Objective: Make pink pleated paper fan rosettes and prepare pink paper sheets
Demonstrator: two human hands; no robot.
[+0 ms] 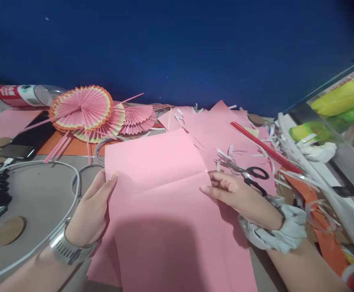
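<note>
A large pink paper sheet (pixel 165 190) with a crease across its middle lies in front of me. My left hand (pixel 93 211), with a metal watch on the wrist, grips the sheet's left edge, thumb on top. On the right edge rests my right hand (pixel 234 194), which pinches the paper at the crease; a grey scrunchie sits on that wrist. Black-handled scissors (pixel 250 174) lie just beyond my right hand on more pink sheets.
Folded pink paper fans (pixel 88 109) lie at the back left on orange paper, beside a plastic bottle (pixel 22 95) and a dark phone (pixel 28 140). A white cable loop (pixel 70 178), cardboard discs and black beads sit left. A red stick (pixel 262 146), paper scraps and a glass-fronted case stand right.
</note>
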